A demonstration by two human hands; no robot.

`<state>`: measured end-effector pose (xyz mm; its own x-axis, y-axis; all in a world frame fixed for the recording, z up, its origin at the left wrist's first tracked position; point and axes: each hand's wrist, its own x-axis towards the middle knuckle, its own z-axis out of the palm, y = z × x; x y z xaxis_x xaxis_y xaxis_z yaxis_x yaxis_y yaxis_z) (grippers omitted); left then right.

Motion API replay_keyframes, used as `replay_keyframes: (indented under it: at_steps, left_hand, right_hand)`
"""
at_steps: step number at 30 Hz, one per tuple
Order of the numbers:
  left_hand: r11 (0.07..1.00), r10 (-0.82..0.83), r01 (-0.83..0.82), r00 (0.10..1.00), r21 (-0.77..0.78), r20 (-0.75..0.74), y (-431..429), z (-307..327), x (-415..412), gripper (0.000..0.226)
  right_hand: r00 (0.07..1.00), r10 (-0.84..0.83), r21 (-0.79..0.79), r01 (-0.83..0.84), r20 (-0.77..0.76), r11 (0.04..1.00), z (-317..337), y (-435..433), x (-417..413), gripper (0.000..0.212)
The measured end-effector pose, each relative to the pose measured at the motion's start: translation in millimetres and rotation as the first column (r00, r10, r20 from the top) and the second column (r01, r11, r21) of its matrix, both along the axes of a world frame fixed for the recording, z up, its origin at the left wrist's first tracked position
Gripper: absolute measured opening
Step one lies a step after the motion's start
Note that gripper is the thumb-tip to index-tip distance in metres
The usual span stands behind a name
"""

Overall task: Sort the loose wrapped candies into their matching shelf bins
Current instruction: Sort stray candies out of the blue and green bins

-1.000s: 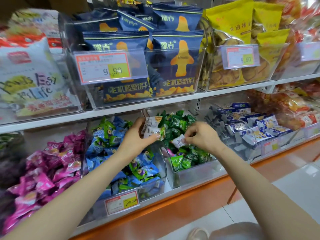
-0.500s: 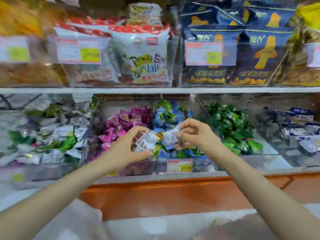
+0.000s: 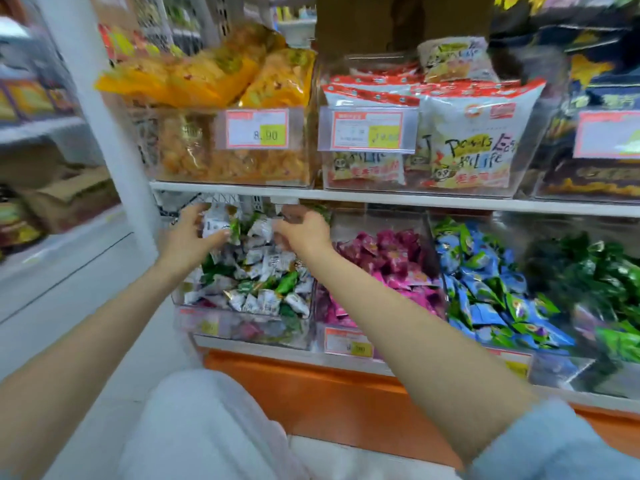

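**A:** What is the left hand (image 3: 188, 239) gripping?

**B:** Its fingers and thumb are curled round a small bunch of white-and-green wrapped candies (image 3: 216, 221), held just above the heap of loose sweets (image 3: 259, 268).

**A:** And the right hand (image 3: 306, 230)?

**B:** It is palm down, with the fingers bent over that heap beside a white wrapper. It is too blurred, so I cannot tell whether it pinches anything.

**A:** Where does the heap lie?

**B:** In a clear plastic bin (image 3: 242, 336) at the left end of the lower shelf. Both hands are over its back half.

**A:** What is next to it?

**B:** Just to its right are the pink wrapped candies (image 3: 391, 265), then the blue wrapped candies (image 3: 485, 289). The dark green wrapped candies (image 3: 595, 271) are at the right edge, smeared.

**A:** What is above?

**B:** A white shelf board (image 3: 381, 199) carries orange-yellow snack bags (image 3: 207, 74) and white snack bags with red tops (image 3: 467, 133). Both sit behind orange-framed price tags (image 3: 257, 128).

**A:** And below?

**B:** An orange base panel (image 3: 311, 386). There is a pale blue sleeve (image 3: 561, 445) on the right arm.
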<state>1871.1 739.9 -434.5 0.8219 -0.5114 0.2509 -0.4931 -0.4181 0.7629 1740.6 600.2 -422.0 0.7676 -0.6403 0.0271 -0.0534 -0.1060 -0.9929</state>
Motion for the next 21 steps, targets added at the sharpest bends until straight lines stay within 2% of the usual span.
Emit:
replay_keyframes:
  at_steps: [1, 3, 5, 8, 12, 16, 21]
  left_hand:
    - [0.998, -0.014, 0.015, 1.0, 0.06, -0.014, -8, -1, 7, 0.069]
    - [0.978, -0.046, 0.048, 0.999, 0.201, -0.016, -17, -10, 17, 0.065]
    - [0.959, -0.075, 0.074, 0.997, 0.272, -0.007, -16, -24, 20, 0.059]
    - [0.944, -0.092, 0.057, 0.992, 0.325, 0.092, -9, -41, 12, 0.053]
    - [0.969, -0.115, 0.027, 0.928, 0.245, 0.353, -19, -35, -15, 0.04]
    - [0.94, -0.34, 0.288, 0.848, 0.185, 0.407, -60, -20, -86, 0.026]
    - [0.777, -0.618, 0.61, 0.691, 0.157, 0.374, -134, -27, -179, 0.023]
  right_hand:
    - [0.999, 0.004, -0.023, -0.005, -0.045, 1.0, 1, -1, 7, 0.039]
    - [0.987, -0.011, -0.179, -0.018, -0.159, 0.984, -4, -5, 5, 0.038]
    - [0.986, -0.037, -0.271, -0.009, -0.161, 0.963, -14, -12, -12, 0.03]
    - [0.995, 0.003, -0.286, -0.032, -0.102, 0.958, -27, -20, -51, 0.02]
    - [0.997, 0.034, -0.327, -0.057, -0.074, 0.943, -35, -40, -103, 0.015]
    - [0.998, -0.022, -0.345, 0.003, -0.052, 0.939, -31, -69, -157, 0.021]
    - [0.985, -0.166, -0.373, 0.14, -0.039, 0.917, -30, -109, -232, 0.024]
